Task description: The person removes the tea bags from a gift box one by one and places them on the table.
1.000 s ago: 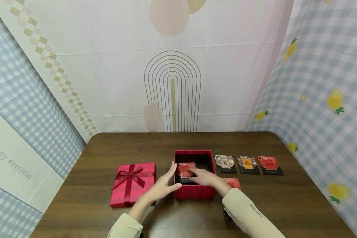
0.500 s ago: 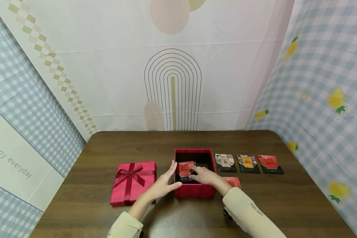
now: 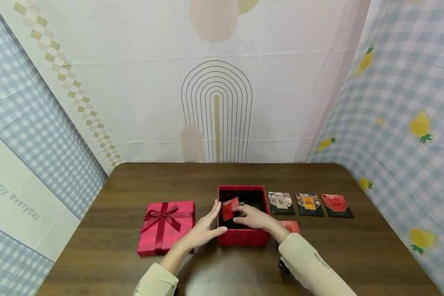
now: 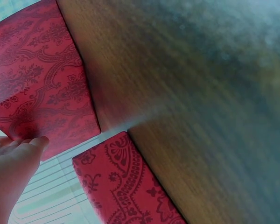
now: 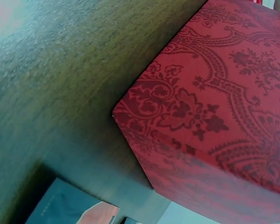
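A red patterned gift box stands lidless on the table, dark inside. My left hand rests against its left side with fingers extended; in the left wrist view the fingertips touch the box wall. Inside the box, my right hand has its fingers curled at the right edge of a red-and-black packet. This flat sachet tilts toward the left wall, its lower part hidden. The right wrist view shows the box's outside, not the fingers.
The red lid with its ribbon bow lies left of the box. Right of it lie a white-and-black packet, an orange-labelled packet and a red packet. Another red packet lies partly under the right forearm.
Inside the box, the red-and-black packet has tipped from lying nearly flat to a steeper slant toward the left wall. My right fingers shifted slightly left; the left hand stayed put.
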`<state>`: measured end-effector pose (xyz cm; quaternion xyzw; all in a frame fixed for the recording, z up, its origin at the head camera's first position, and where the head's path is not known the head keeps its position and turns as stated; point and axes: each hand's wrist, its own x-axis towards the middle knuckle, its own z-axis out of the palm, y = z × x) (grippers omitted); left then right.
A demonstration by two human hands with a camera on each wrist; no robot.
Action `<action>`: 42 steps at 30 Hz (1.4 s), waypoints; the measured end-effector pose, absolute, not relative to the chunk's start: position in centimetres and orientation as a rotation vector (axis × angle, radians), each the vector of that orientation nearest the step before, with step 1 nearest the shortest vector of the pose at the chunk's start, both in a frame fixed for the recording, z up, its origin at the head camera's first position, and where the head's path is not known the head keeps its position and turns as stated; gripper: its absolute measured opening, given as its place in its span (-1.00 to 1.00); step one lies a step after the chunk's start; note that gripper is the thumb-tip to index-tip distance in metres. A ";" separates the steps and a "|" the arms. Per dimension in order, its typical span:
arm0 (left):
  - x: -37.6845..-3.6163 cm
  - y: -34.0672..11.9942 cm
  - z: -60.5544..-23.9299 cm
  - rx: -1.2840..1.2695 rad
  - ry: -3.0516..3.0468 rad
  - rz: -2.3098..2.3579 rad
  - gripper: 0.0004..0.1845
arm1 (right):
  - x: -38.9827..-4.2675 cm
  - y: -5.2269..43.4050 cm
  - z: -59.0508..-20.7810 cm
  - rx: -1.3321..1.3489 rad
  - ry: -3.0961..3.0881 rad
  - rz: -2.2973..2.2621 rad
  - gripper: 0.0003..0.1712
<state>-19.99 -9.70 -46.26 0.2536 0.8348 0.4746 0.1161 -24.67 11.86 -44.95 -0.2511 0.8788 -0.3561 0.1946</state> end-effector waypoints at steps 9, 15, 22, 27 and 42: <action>-19.9 -9.7 -46.2 0.749 2.455 1.395 -0.18 | -25.1 11.0 -45.4 -0.673 2.566 -0.968 -0.49; -19.8 -9.7 -46.2 0.747 2.448 1.408 -0.17 | -25.1 10.9 -45.5 -0.737 2.641 -1.010 -0.56; -19.8 -9.6 -46.3 0.737 2.439 1.407 -0.17 | -25.2 11.1 -45.3 -0.713 2.673 -1.098 -0.58; -19.8 -9.6 -46.3 0.724 2.440 1.409 -0.17 | -25.1 11.2 -45.1 -0.693 2.670 -1.176 -0.56; -19.8 -9.5 -46.4 0.737 2.460 1.408 -0.15 | -23.6 13.5 -43.6 -0.553 2.633 -1.453 -0.54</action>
